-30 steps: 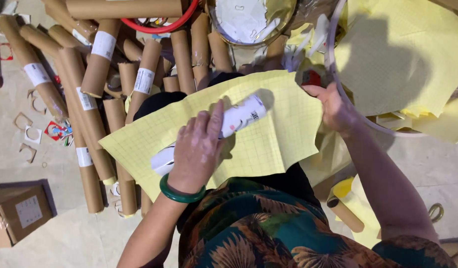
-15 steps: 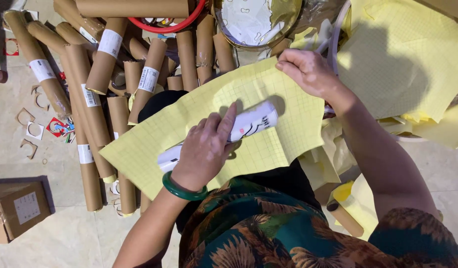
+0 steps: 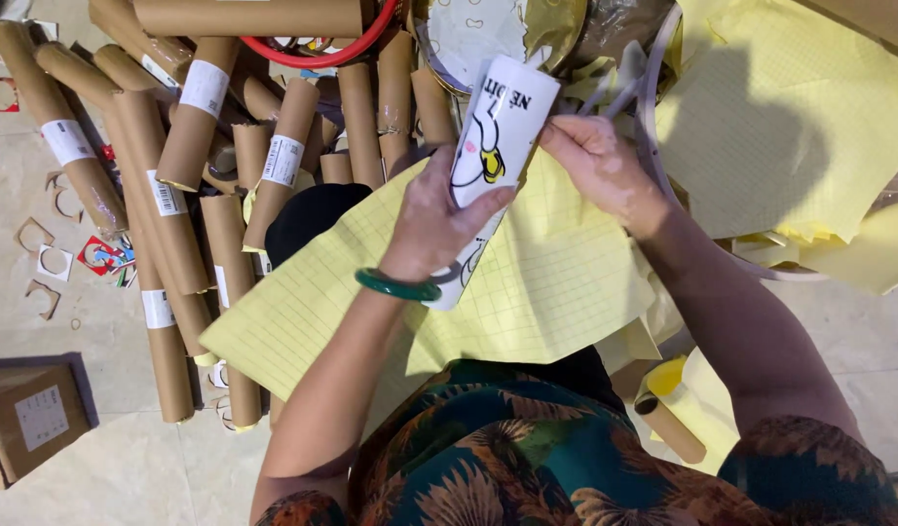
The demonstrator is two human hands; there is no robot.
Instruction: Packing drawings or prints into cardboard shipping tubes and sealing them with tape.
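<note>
My left hand (image 3: 439, 219), with a green bangle on the wrist, grips a white rolled tube (image 3: 490, 146) printed with a cartoon figure. The tube is lifted and tilted above a yellow gridded paper sheet (image 3: 556, 282) that lies across my lap. My right hand (image 3: 595, 166) touches the upper right side of the tube near its top end, fingers curled against it. The lower end of the tube is hidden behind my left hand and wrist.
A heap of brown cardboard tubes (image 3: 176, 175) with white labels lies on the floor to the left. A red hoop (image 3: 313, 54) and a round gold-rimmed tray (image 3: 488, 34) sit at the top. More yellow sheets (image 3: 790, 127) lie to the right; a cardboard box (image 3: 30, 424) stands lower left.
The white tube has been lifted off the yellow sheet and tilted upright. My right hand left the sheet's corner and came to the tube's upper end.
</note>
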